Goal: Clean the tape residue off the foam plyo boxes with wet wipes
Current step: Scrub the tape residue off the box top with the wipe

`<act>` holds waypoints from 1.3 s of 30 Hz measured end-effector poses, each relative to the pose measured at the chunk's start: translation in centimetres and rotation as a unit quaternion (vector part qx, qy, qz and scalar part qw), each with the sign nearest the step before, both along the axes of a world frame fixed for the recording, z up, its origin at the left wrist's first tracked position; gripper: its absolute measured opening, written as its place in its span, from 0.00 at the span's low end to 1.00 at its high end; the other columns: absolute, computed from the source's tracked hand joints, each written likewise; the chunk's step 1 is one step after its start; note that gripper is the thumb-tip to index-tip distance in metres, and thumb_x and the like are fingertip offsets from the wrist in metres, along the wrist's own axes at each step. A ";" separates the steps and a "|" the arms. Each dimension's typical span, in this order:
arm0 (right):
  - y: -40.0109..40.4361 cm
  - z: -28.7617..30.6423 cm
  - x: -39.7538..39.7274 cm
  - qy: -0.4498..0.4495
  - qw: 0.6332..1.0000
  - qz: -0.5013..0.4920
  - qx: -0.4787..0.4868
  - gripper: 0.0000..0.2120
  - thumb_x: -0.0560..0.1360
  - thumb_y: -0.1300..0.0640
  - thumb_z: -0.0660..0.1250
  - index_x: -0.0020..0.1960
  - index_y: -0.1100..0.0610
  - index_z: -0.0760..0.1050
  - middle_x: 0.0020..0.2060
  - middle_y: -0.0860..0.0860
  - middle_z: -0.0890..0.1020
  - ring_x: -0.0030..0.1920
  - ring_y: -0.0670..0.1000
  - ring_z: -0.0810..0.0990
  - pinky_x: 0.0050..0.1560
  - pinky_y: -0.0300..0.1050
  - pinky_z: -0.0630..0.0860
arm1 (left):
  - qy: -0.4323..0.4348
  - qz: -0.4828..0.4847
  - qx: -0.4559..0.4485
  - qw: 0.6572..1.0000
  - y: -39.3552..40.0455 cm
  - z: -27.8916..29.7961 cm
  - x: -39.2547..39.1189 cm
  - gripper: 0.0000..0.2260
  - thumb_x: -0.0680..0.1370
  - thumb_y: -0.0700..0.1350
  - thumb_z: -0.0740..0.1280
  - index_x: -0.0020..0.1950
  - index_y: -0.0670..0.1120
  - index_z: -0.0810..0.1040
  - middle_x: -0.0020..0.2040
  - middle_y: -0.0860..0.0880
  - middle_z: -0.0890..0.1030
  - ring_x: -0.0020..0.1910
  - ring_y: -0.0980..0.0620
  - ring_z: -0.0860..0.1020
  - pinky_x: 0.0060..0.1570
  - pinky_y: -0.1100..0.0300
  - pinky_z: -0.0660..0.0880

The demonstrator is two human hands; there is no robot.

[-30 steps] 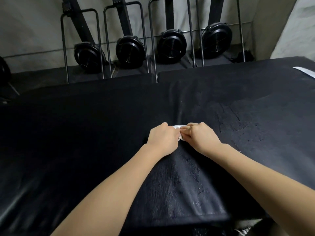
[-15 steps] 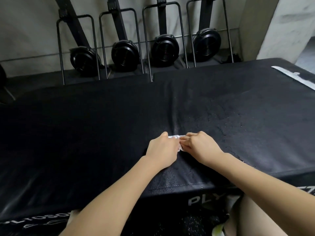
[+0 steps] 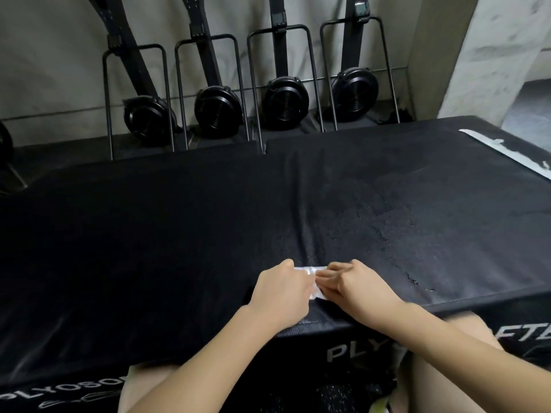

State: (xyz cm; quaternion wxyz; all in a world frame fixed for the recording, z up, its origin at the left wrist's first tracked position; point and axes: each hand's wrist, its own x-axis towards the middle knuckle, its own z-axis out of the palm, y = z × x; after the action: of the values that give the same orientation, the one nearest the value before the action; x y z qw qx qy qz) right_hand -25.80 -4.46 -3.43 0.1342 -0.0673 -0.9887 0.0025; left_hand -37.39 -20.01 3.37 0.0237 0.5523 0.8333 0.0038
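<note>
Head view: the wet wipe [image 3: 310, 271] sits bunched between my two hands on top of the right foam plyo box [image 3: 387, 210], close to its near edge and just right of the seam with the left foam plyo box [image 3: 119, 248]. My left hand [image 3: 281, 289] pinches its left end and my right hand [image 3: 357, 283] grips its right end, fingers curled over it, so most of the wipe is hidden. Its long axis runs from 9 to 3 o'clock, joining both hands, neither one nearer than the other. The rough patch of tape residue [image 3: 396, 239] lies toward 1 o'clock from my right hand, so I judge the wipe must travel that way. A white tape strip [image 3: 507, 152] lies far off at 2 o'clock. Compared with half a second ago my grip looks unchanged; the view has tipped, showing more of the box's front lettering [image 3: 351, 350].
</note>
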 end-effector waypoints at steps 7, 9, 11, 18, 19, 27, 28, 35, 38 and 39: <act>-0.6 0.1 -0.4 -0.009 1.000 -0.021 0.004 0.19 0.82 0.43 0.49 0.48 0.45 0.78 0.49 0.40 0.81 0.49 0.42 0.76 0.45 0.43 0.67 | 0.013 0.017 0.012 1.000 0.0 -0.8 0.4 0.09 0.82 0.49 0.60 0.61 0.52 0.75 0.45 0.51 0.67 0.31 0.58 0.57 0.30 0.58 0.60; 0.2 0.0 -1.9 -0.006 1.000 -0.027 0.010 0.19 0.81 0.44 0.49 0.50 0.45 0.79 0.51 0.41 0.82 0.51 0.44 0.78 0.47 0.44 0.69 | 0.012 0.025 0.024 0.999 0.8 -0.5 -0.3 0.09 0.83 0.49 0.61 0.61 0.51 0.76 0.45 0.51 0.67 0.32 0.56 0.58 0.34 0.58 0.65; 0.8 -0.2 -3.0 -0.006 0.999 -0.035 0.012 0.16 0.80 0.47 0.54 0.47 0.47 0.81 0.48 0.42 0.83 0.50 0.47 0.79 0.46 0.46 0.72 | 0.002 0.033 0.030 0.999 1.3 -0.3 -0.7 0.09 0.83 0.49 0.61 0.61 0.51 0.77 0.44 0.52 0.67 0.36 0.53 0.61 0.38 0.57 0.67; -1.8 -0.3 0.1 0.077 0.996 -0.027 -0.040 0.10 0.78 0.55 0.65 0.38 0.50 0.75 0.34 0.43 0.77 0.39 0.46 0.76 0.39 0.44 0.70 | 0.017 0.028 0.003 0.999 -0.4 -0.3 1.6 0.08 0.82 0.49 0.61 0.54 0.52 0.79 0.43 0.51 0.67 0.33 0.55 0.60 0.37 0.57 0.63; -2.4 -0.3 1.1 0.067 0.997 -0.023 -0.031 0.11 0.79 0.52 0.62 0.39 0.49 0.75 0.35 0.43 0.77 0.41 0.45 0.76 0.42 0.44 0.71 | 0.017 0.021 0.008 1.000 -1.2 -0.4 2.1 0.08 0.82 0.49 0.61 0.55 0.52 0.78 0.43 0.51 0.66 0.32 0.55 0.59 0.36 0.57 0.63; -3.6 -0.9 2.9 0.068 0.997 -0.007 -0.024 0.11 0.81 0.48 0.60 0.46 0.46 0.79 0.45 0.39 0.81 0.47 0.44 0.78 0.48 0.44 0.73 | 0.030 -0.004 0.032 0.999 -3.3 -0.6 4.3 0.11 0.82 0.48 0.59 0.62 0.49 0.74 0.44 0.51 0.64 0.31 0.57 0.54 0.29 0.58 0.59; -3.2 -0.8 2.2 0.071 0.997 -0.018 -0.032 0.11 0.81 0.48 0.59 0.46 0.46 0.79 0.45 0.39 0.82 0.47 0.44 0.78 0.49 0.44 0.73 | 0.031 0.001 0.035 0.999 -2.8 -0.5 3.8 0.11 0.82 0.48 0.59 0.62 0.49 0.74 0.45 0.51 0.64 0.31 0.56 0.54 0.32 0.58 0.63; -2.9 -1.0 1.0 0.080 0.993 -0.047 -0.067 0.16 0.80 0.50 0.55 0.46 0.51 0.81 0.42 0.42 0.83 0.47 0.48 0.80 0.50 0.47 0.73 | 0.022 0.007 0.042 0.999 -1.9 -0.3 2.9 0.10 0.84 0.49 0.58 0.61 0.51 0.76 0.39 0.55 0.60 0.32 0.55 0.58 0.37 0.57 0.66; -5.0 -1.1 4.3 0.116 0.992 -0.014 -0.049 0.14 0.82 0.50 0.58 0.49 0.50 0.82 0.45 0.40 0.83 0.50 0.45 0.80 0.49 0.47 0.73 | 0.031 -0.021 0.070 0.997 -3.9 -1.8 3.8 0.11 0.83 0.54 0.58 0.62 0.54 0.75 0.43 0.53 0.64 0.33 0.56 0.62 0.35 0.58 0.64; -5.6 -1.2 5.3 0.133 0.990 0.003 -0.039 0.13 0.82 0.50 0.60 0.50 0.50 0.82 0.47 0.39 0.83 0.51 0.44 0.80 0.48 0.46 0.73 | 0.038 -0.030 0.079 0.996 -4.6 -2.4 4.0 0.11 0.82 0.56 0.60 0.60 0.56 0.76 0.43 0.53 0.65 0.34 0.56 0.65 0.32 0.59 0.64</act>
State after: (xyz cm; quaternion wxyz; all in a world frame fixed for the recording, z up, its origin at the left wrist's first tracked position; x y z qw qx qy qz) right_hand -20.54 -10.07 -4.64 0.2616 -0.0683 -0.9614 0.0505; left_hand -33.41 -24.64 0.95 -0.0513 0.5767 0.8139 0.0481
